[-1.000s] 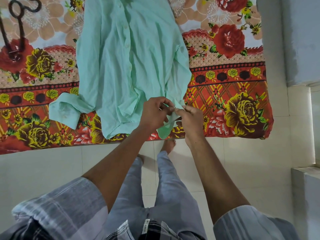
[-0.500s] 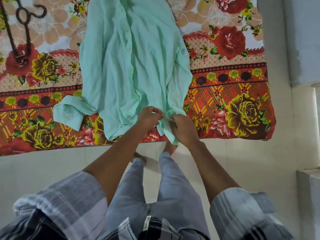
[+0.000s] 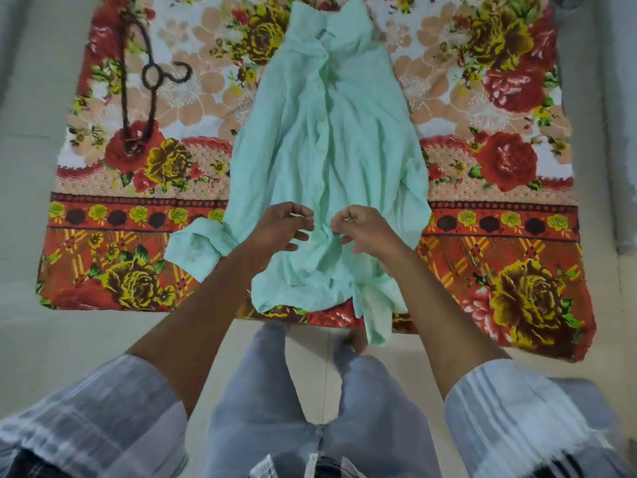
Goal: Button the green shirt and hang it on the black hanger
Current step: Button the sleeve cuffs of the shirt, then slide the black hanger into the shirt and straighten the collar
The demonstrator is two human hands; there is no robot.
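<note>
The light green shirt (image 3: 331,160) lies face up on a floral blanket, collar away from me, with its front placket closed along a row of buttons. One cuff (image 3: 193,246) is folded out at the lower left, and the other sleeve end (image 3: 377,322) hangs over the blanket's near edge. My left hand (image 3: 281,229) and my right hand (image 3: 367,229) hover side by side just above the lower placket, fingers curled and apart, holding nothing. The black hanger (image 3: 148,84) lies on the blanket at the upper left, well away from both hands.
The floral blanket (image 3: 499,236) is spread over a pale tiled floor (image 3: 41,339). My legs and bare feet stand at its near edge, below the shirt's hem. A grey wall base (image 3: 620,132) runs along the right side.
Both hands let go of the sleeve end at the shirt's lower right and moved up to the middle of the lower placket. The view shifted, so more of the blanket and hanger shows.
</note>
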